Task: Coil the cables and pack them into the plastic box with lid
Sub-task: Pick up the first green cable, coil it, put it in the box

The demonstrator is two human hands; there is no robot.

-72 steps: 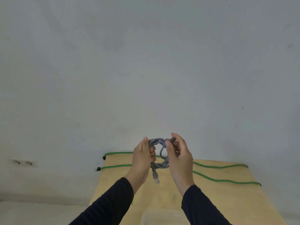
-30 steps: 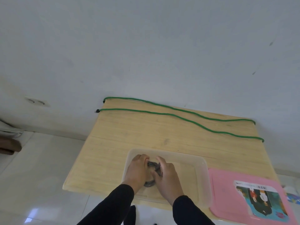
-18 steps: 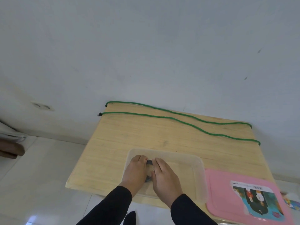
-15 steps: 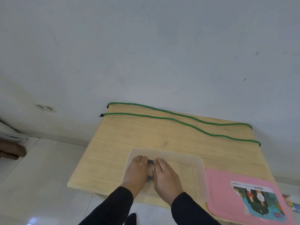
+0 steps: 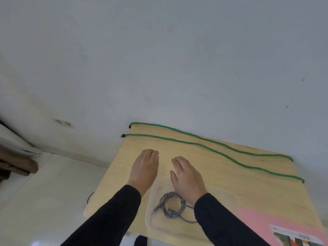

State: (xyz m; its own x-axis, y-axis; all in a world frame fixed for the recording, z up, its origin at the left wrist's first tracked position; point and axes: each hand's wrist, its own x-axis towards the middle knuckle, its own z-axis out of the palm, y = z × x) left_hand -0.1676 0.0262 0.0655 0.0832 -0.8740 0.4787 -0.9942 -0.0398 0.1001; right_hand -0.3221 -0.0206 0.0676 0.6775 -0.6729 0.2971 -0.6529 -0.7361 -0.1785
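Observation:
A coiled grey cable point(image 5: 171, 206) lies inside the clear plastic box point(image 5: 149, 220) at the table's near edge. My left hand point(image 5: 144, 170) and my right hand point(image 5: 188, 177) hover palm-down above the wooden table point(image 5: 239, 176), beyond the coil, with fingers extended and nothing in them. A long green cable point(image 5: 209, 146) runs in two lines across the far part of the table. The pink lid point(image 5: 262, 221) lies to the right of the box, partly hidden by my right sleeve.
A white wall stands behind the table, with a socket point(image 5: 63, 123) low at the left. White tiled floor point(image 5: 44, 192) lies left of the table. A dark brown object point(image 5: 16, 164) sits at the left edge.
Both hands lowered the grey coil into the box, let go of it, and have lifted up and forward over the table. The coil now lies loose in the box.

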